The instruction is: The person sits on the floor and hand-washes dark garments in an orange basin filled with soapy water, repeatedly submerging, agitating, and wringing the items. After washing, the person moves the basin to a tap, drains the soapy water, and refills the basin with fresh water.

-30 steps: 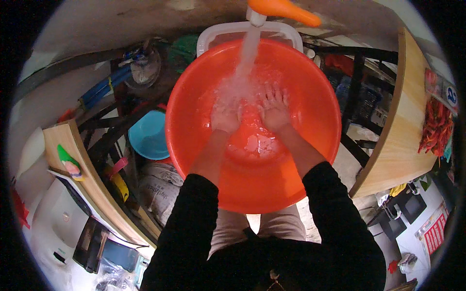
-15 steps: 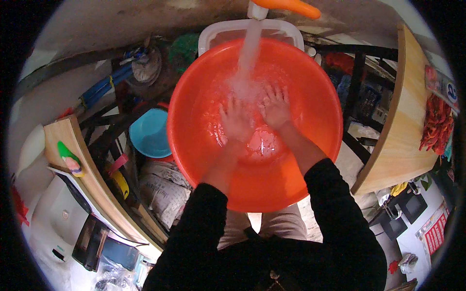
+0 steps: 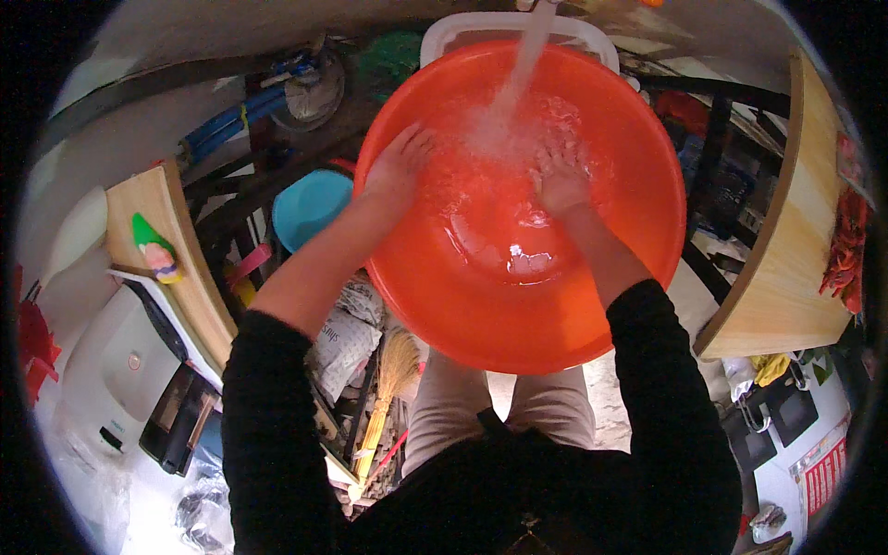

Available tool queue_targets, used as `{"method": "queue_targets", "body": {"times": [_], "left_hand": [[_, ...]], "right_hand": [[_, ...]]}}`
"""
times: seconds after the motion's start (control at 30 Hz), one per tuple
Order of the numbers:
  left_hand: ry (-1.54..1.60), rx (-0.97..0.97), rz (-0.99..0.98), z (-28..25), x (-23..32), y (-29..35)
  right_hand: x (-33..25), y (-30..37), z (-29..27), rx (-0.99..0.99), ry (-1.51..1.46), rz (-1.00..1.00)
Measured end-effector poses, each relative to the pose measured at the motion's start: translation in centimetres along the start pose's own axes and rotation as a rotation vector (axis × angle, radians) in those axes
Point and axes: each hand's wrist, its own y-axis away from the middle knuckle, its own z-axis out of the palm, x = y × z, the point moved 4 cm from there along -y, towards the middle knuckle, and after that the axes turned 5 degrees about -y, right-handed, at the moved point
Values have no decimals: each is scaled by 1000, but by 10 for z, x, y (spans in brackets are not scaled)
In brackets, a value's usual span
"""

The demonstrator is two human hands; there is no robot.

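Observation:
A large round orange basin sits before me, with rippling water in its bottom. From the top edge a stream of water pours into its far part and churns up foam. My left hand lies against the basin's left inner wall, fingers stretched out and holding nothing. Down in the water, right of the stream, my right hand has its fingers spread, partly blurred by the splashing. Both sleeves are black and end above the wrists.
Behind the basin stands a white plastic tub. A blue bowl and a straw broom are at the left, beside a wooden board. Another wooden board rises at the right by dark metal bars.
My left hand has moved left, out from the middle of the water to the basin's wall. My right hand stays in the water. The view has shifted, and the broom now shows.

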Motion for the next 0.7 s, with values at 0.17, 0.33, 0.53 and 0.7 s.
{"method": "queue_targets", "body": {"times": [0.17,0.33,0.53,0.7], "left_hand": [[235,-82,-56,-34,111,86],[922,92,22,-88,247,92],[618,228,-460,-47,151,15],[1143,71,-310,-30,80,-34]], "right_hand": [[-3,-1,-5,45,-15,30],[0,-6,-5,-39,45,39],[-3,-6,-9,87,30,-17],[18,-14,-8,-123,127,-102]]}}
